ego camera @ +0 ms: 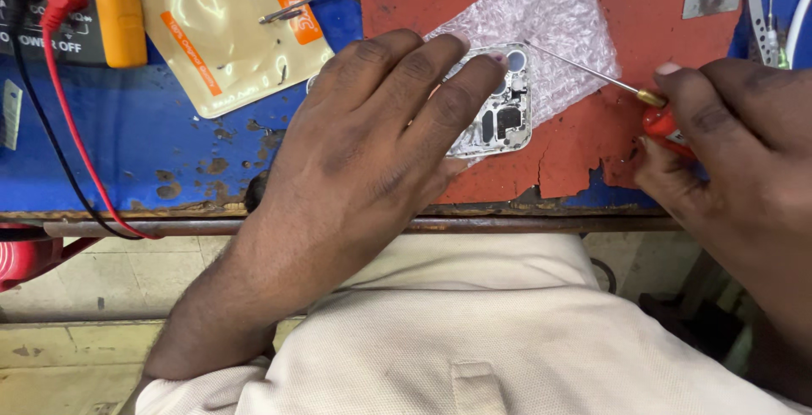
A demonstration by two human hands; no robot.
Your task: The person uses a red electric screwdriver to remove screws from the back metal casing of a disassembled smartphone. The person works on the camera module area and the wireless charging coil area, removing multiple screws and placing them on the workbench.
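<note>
Far left: black meter with red lead (63, 85), then glossy tan packet with orange labels (224, 34) on chipped blue bench top (127, 144). Centre: left hand (372, 144) laid flat, fingers spread and pressing down silver phone rear frame with camera cut-outs (501, 110), resting on bubble wrap sheet (550, 26) over red mat (660, 17); judged light, thin, rigid but fragile, best steadied by edges. Right: right hand (736, 153) clenched around red-handled fine screwdriver (668, 119), wrist angled inward, tip reaching frame's upper corner.
</note>
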